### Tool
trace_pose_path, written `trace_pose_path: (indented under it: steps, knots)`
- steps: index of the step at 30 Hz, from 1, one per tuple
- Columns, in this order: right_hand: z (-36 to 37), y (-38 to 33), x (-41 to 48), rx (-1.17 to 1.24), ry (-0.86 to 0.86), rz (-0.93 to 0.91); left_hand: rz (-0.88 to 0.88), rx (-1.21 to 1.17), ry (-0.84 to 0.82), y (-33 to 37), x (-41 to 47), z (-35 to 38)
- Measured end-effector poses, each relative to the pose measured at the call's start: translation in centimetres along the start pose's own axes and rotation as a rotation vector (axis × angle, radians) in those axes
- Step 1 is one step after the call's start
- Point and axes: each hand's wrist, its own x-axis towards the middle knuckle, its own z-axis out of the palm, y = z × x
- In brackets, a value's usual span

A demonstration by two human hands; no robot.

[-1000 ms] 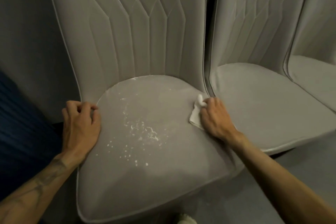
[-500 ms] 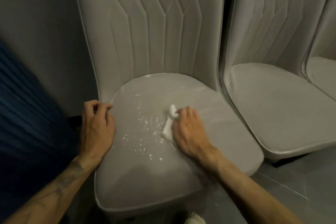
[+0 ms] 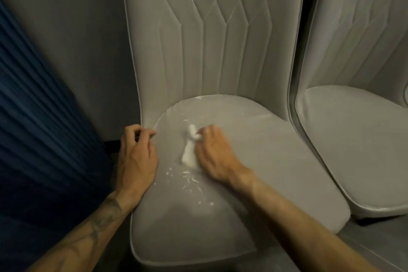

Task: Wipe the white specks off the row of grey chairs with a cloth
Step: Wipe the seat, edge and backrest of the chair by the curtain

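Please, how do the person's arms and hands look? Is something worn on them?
Both forearms are bare, with no sleeves in view. The left hand and the right hand wear no gloves, and I see no ring or watch. A dark tattoo marks the left forearm.

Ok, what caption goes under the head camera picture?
The right hand wipes white specks off a grey chair seat with a white cloth; the left hand holds its edge.

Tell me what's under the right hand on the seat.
The cloth lies under the right hand, pressed to the seat; only its left part shows. The rest, and anything beneath it, is hidden. Specks show nearer the seat's front.
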Motion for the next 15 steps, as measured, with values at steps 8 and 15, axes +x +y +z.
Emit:
trace_pose_path:
  steps: [8,15]
  knots:
    - [-4.3,12.0,4.3,-0.317,0.034,0.476,-0.015,-0.011,-0.004,0.3,-0.1,-0.1]
    - [1.0,2.3,5.8,0.047,-0.03,-0.086,-0.041,-0.018,0.004,0.3,-0.1,0.0]
